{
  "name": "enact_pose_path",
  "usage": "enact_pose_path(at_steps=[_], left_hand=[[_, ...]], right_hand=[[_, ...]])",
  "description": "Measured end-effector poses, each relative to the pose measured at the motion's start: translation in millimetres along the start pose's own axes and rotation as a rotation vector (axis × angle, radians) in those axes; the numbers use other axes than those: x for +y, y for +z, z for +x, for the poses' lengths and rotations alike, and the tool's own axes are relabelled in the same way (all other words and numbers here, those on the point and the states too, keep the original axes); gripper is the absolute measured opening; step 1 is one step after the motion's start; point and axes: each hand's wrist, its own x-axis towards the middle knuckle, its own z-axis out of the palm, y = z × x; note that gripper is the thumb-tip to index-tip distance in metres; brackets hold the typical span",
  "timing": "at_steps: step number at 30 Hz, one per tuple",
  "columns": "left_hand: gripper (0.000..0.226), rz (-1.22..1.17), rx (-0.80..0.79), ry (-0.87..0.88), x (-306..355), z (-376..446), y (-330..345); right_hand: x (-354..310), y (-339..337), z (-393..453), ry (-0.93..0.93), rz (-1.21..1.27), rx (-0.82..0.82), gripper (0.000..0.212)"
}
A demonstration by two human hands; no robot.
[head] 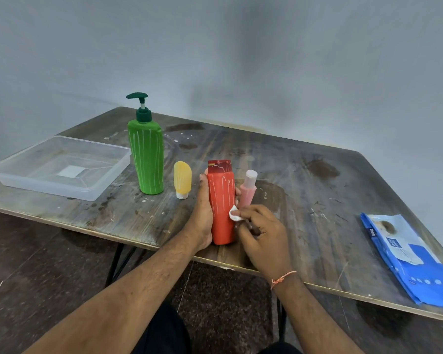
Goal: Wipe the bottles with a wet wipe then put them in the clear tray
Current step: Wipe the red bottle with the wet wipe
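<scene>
Bottles are being cleaned one at a time at a worn wooden table (317,190), and the red bottle (221,208) is the one getting attention. It is standing near the table's front edge, where the left hand (202,213) is wrapping around its side, thumb along the near face and fingertips showing past the far side. The right hand (260,231) is pinching a small wad of wet wipe (234,214) between thumb and forefinger and pressing it against the bottle's right flank, where pale streaks are running down the red surface.

Three others are waiting: a tall green pump bottle (146,159), a small yellow tube (182,178) standing on its cap beside it, and a pink bottle (248,191) tilting just behind the red one. The clear tray (62,191) is sitting at the table's left end with no bottle in it, so the work appears to be at its first wipe. A blue wipes packet (407,254) is lying at the right.

Next, the streaks likely call for rubbing over the whole body while the left hand is turning it, then carrying it left, past the green bottle, into the tray.
</scene>
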Motion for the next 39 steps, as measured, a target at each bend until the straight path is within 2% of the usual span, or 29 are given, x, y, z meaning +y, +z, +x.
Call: enact_pose_path(at_steps=[3,8,11,14,17,19,22,25,28,33,39], left_hand=[[0.092,-0.013,-0.006,-0.010,0.9,-0.8,1.0],[0.095,-0.006,-0.010,-0.001,-1.2,1.5,-1.6],[0.094,0.011,-0.023,0.016,-3.4,1.5,-3.5],[0.091,-0.003,-0.013,0.014,-2.5,0.0,-1.3],[0.093,-0.005,-0.006,0.014,-1.6,0.6,-1.1],[0.093,-0.002,-0.003,0.013,-2.7,1.1,-1.8],[0.090,-0.001,-0.010,0.016,-3.8,0.5,-1.0],[0.087,-0.032,-0.010,0.000,-1.8,-0.6,-1.3],[0.087,-0.046,0.008,-0.005,-1.7,0.6,-3.1],[0.084,-0.036,0.022,-0.006,-1.1,-0.6,-1.0],[0.085,-0.014,0.042,-0.016,0.3,0.1,-2.0]], right_hand=[[-0.1,-0.1,-0.4,-0.011,0.026,-0.027,0.039],[1.8,0.6,-1.5,0.012,0.033,-0.014,0.029],[1.0,-0.4,-0.2,0.031,0.008,-0.012,0.033],[1.4,0.2,-1.1,-0.050,-0.013,-0.025,0.038],[2.3,1.8,-4.3,-0.162,-0.078,-0.030,0.027],[3.5,2.4,-5.4,-0.171,-0.118,-0.005,0.023],[3.6,2.4,-4.4,-0.146,-0.166,0.022,0.033],[1.1,2.0,-4.9,-0.229,-0.205,-0.053,0.040],[1.3,2.1,-7.3,-0.291,-0.217,-0.110,0.036],[3.6,4.3,-5.2,-0.247,-0.236,-0.038,0.041],[1.1,5.1,-6.9,-0.361,-0.224,-0.094,0.035]])
